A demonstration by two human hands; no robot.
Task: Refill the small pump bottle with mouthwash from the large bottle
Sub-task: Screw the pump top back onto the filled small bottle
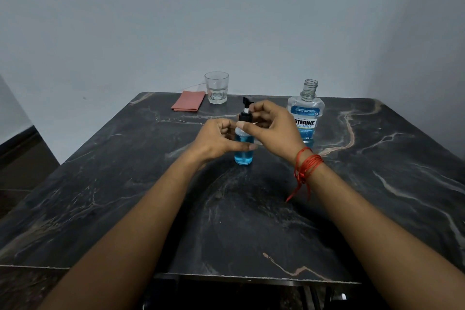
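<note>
The small pump bottle (243,153) stands upright in the middle of the dark marble table (125,184), filled with blue mouthwash and topped by its black pump head. My left hand (216,139) holds the bottle's body from the left. My right hand (273,127) pinches the black pump collar from the right. Just behind my right hand stands the large mouthwash bottle (305,113), uncapped, with a little blue liquid at its bottom.
An empty clear glass (216,87) and a folded pink cloth (188,101) sit at the table's far edge near the wall. A red thread is tied round my right wrist. The large bottle's cap is not in view.
</note>
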